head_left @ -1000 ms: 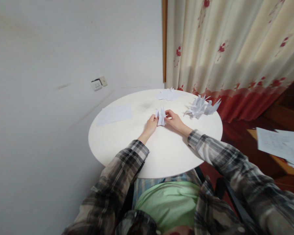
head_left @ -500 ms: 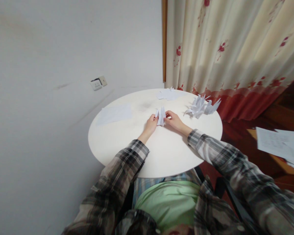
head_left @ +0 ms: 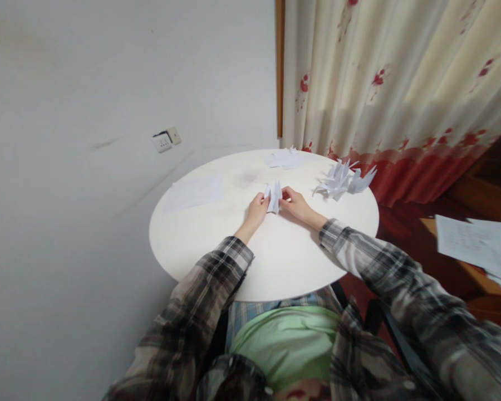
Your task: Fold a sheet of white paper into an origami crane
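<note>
A folded piece of white paper (head_left: 274, 197) stands between my hands over the middle of the round white table (head_left: 292, 267). Its pleats point upward and its lower edge is near the tabletop. My left hand (head_left: 258, 210) is closed, pinching the paper's left side between thumb and fingers. On the other side my right hand (head_left: 295, 205) grips the right edge, also closed. The fingertips behind the paper are partly hidden. To the right lies a heap of folded white paper pieces with pointed tips (head_left: 337, 179).
Flat white sheets (head_left: 196, 192) lie at the table's left. More paper (head_left: 288, 159) is at the far edge. A wall with a socket (head_left: 162, 142) borders the left side, a curtain (head_left: 376, 83) the back. Printed sheets (head_left: 471, 239) rest on wooden furniture at right.
The view has shifted very slightly. Both hands keep their hold on the folded paper, with hardly any visible movement.
</note>
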`<state>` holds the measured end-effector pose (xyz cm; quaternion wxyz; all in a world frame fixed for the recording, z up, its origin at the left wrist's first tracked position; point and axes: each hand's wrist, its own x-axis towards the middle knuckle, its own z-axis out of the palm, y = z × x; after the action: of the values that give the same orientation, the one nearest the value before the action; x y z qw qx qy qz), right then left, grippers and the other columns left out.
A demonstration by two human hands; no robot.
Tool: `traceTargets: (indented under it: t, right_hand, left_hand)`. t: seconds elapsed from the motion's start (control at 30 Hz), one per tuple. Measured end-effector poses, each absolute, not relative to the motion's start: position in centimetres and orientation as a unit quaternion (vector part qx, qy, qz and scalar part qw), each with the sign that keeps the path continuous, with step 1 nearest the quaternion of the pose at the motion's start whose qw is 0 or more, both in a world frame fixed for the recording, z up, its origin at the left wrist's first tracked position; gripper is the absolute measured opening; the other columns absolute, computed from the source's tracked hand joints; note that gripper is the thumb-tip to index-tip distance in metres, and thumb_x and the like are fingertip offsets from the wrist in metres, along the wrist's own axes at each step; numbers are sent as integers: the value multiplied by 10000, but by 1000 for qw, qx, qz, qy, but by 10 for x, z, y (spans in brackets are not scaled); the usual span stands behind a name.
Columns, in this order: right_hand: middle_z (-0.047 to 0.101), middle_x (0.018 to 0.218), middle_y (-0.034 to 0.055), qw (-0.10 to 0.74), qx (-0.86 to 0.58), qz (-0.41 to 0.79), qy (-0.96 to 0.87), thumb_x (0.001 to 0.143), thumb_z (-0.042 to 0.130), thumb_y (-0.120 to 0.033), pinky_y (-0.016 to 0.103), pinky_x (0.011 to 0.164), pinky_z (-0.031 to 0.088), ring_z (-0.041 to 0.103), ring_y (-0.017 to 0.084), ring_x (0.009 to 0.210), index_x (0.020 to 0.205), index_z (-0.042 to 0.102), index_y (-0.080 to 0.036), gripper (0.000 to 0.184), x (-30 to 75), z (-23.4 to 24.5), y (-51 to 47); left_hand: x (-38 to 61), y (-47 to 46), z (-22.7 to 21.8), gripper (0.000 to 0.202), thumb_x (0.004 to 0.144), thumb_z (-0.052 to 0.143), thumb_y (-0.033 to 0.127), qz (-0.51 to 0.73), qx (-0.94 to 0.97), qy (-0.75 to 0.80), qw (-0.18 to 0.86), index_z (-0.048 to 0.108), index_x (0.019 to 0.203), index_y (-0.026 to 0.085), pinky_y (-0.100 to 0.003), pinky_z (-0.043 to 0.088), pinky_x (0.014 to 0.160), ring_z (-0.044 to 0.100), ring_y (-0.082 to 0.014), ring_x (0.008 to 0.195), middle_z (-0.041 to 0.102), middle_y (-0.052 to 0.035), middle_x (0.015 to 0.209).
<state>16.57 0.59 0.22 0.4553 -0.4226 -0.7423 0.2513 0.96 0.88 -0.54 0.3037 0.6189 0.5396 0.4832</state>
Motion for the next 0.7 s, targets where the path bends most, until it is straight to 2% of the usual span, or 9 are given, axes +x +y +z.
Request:
traceTargets:
  t: [0.27, 0.7]
  right_hand:
    - [581, 783, 11, 449, -422, 248, -748, 743, 500, -295, 277, 698, 417, 513, 138, 729, 868, 523, -174, 176, 165, 3, 5]
    - [590, 776, 11, 439, -432, 227, -754, 763, 483, -285, 272, 719, 399, 503, 132, 711, 840, 548, -167, 155, 166, 5, 4]
  left_hand:
    - [9, 7, -4, 104, 813, 489, 224, 478, 625, 544, 292, 527, 723, 186, -229, 387, 623, 512, -122, 668, 567, 13, 683]
    - [12, 4, 0, 135, 809, 483, 206, 479, 608, 541, 328, 491, 675, 186, -218, 360, 585, 472, -109, 616, 510, 29, 632]
